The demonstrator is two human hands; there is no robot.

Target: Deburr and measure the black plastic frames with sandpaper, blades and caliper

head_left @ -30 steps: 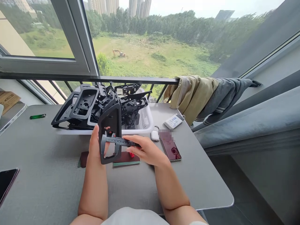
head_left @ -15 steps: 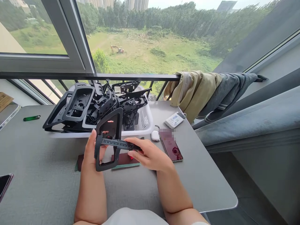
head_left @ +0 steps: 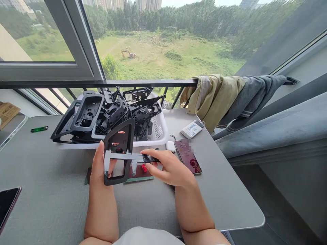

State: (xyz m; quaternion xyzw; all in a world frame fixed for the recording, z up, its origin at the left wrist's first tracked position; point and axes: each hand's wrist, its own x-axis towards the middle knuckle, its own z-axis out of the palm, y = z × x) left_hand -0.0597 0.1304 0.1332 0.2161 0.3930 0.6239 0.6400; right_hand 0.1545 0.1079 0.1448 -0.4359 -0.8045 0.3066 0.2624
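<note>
My left hand is closed on a black plastic frame part, gripping its left side and holding it upright above the table. Across the part's opening lies a vernier caliper, shining pale in the light. One caliper jaw is at the frame's left side and the other hangs just right of its right side; exact contact cannot be made out. The caliper's dark right end is pinched between thumb and fingers of my right hand. Behind the part, a dark red booklet-like item with a small red piece on it is partly covered.
A white basket heaped with black plastic parts stands by the railing. To the right lie a phone, a white earbud case and a white box-like device. A green lighter and another phone lie left.
My right hand has shifted slightly right with the caliper's end. The caliper has turned from dark with visible scale marks to shiny, and a jaw now shows right of the frame part.
</note>
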